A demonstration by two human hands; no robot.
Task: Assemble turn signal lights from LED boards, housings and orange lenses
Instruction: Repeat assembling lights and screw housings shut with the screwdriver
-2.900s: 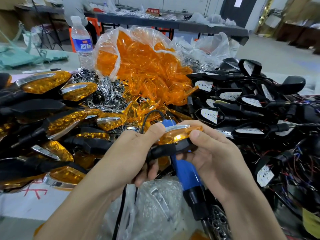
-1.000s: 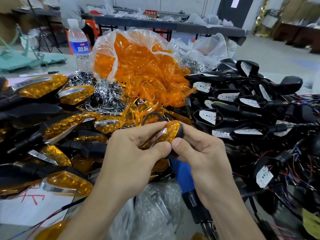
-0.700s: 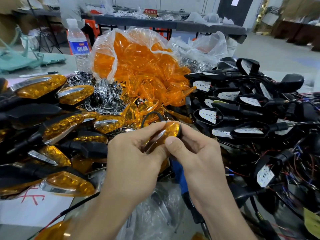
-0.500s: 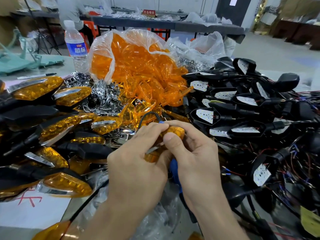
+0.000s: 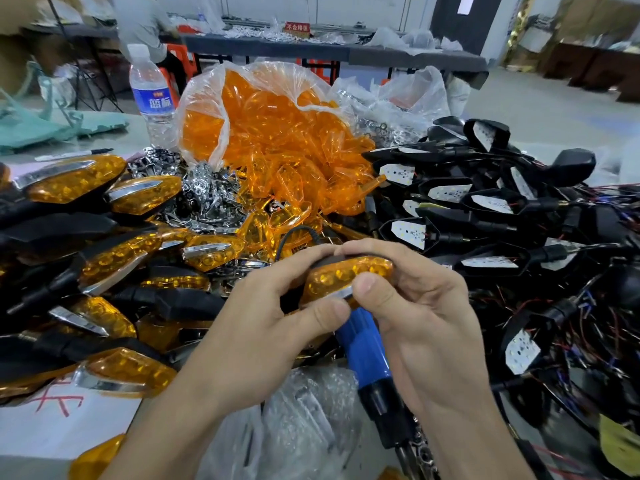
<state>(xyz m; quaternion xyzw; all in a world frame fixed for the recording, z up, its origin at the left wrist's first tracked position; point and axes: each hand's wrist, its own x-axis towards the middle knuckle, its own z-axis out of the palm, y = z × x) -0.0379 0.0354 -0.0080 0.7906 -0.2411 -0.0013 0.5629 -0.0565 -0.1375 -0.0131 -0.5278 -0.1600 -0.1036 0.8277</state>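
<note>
Both hands are curled around one assembled turn signal light, held at centre above the table. The left hand pinches its left end between thumb and fingers; the right hand pinches its right end, thumb on the chrome edge. Below them lies a blue-handled screwdriver.

Containers:
- An open clear plastic bag behind holds loose orange lenses, which spill forward.
- The contents of the crumpled front bag are unclear.

Finished lights are piled at left, and black housings with LED boards at right.
</note>
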